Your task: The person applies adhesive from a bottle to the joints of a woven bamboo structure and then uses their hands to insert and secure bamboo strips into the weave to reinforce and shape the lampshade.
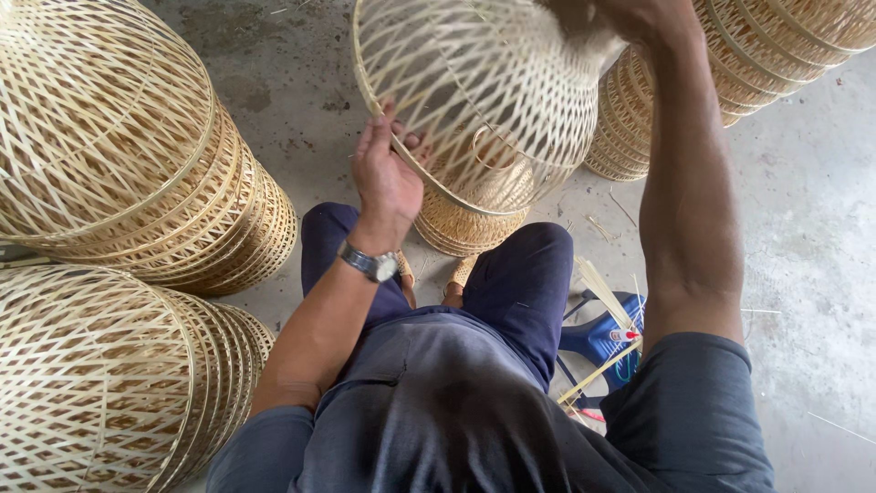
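Gripping woven bamboo basket (474, 100), both hands (385, 173), nothing inside

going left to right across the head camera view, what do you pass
Stacked woven baskets → left hand on the rim of the held woven basket → right hand → blue stool → bare concrete floor.

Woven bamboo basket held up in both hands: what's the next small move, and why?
Probably turn the woven basket a little on its rim. The left hand pinches the rim hoop at its lower edge while the right hand grips the top, so it hangs free above the knees. A slight turn would bring the next stretch of rim under the left fingers.
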